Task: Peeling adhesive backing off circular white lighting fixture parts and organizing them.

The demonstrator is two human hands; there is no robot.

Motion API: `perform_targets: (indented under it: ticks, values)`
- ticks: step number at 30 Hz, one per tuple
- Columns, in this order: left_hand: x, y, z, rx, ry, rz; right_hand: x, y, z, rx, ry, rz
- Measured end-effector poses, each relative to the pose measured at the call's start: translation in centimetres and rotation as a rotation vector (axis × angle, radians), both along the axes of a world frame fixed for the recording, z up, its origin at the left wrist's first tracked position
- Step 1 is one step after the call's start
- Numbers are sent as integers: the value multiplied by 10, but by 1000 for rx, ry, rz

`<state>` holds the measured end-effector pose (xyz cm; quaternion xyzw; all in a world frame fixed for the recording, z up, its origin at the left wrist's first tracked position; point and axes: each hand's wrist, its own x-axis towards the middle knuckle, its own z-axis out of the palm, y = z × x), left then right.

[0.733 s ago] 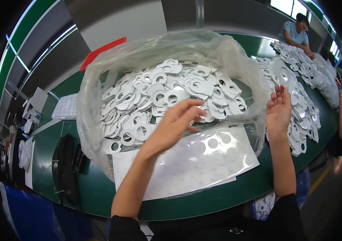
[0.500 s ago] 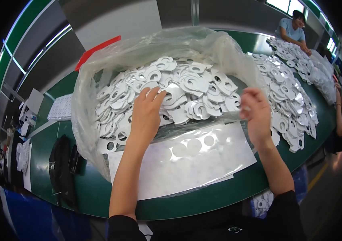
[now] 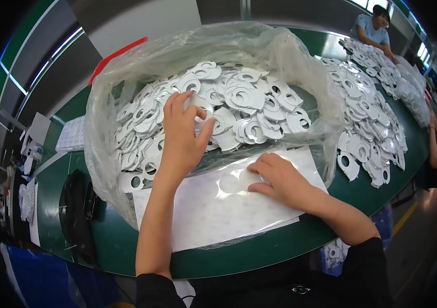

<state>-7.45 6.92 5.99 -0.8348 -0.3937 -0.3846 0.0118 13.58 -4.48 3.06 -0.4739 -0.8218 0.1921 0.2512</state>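
My left hand (image 3: 181, 131) is over the heap of flat white plastic pieces with round holes (image 3: 246, 97). Its fingers and thumb curl round one white holed piece (image 3: 202, 104), tilted up from the pile. My right hand (image 3: 280, 179) rests low over a glossy whitish sheet (image 3: 213, 218), fingertips and thumb apart on either side of a round patch (image 3: 249, 179). A second round patch (image 3: 229, 184) shows beside it. I make out nothing between the right fingers.
A clear plastic bag (image 3: 108, 154) surrounds the heap on the green table (image 3: 100, 241). More white pieces (image 3: 364, 113) lie to the right. A black bag (image 3: 76, 205) and a patterned sheet (image 3: 71, 136) are at left. Another person (image 3: 372, 31) works at far right.
My right hand has come down and left from beside the heap onto the sheet. My left hand has closed round a white piece and tilted it up.
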Motion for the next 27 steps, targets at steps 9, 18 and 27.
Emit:
perform_targets:
  ticks: [9, 18, 27]
  values:
    - [40, -36, -4, -1447, -1546, -670, 5, 16, 10, -306, -37, -31]
    - [51, -35, -73, -1563, -1653, -913, -9, -13, -2, 134, -106, -18]
    - [62, -44, -50, -1528, -1522, -621, -11, -30, 30, 244, 279, 639]
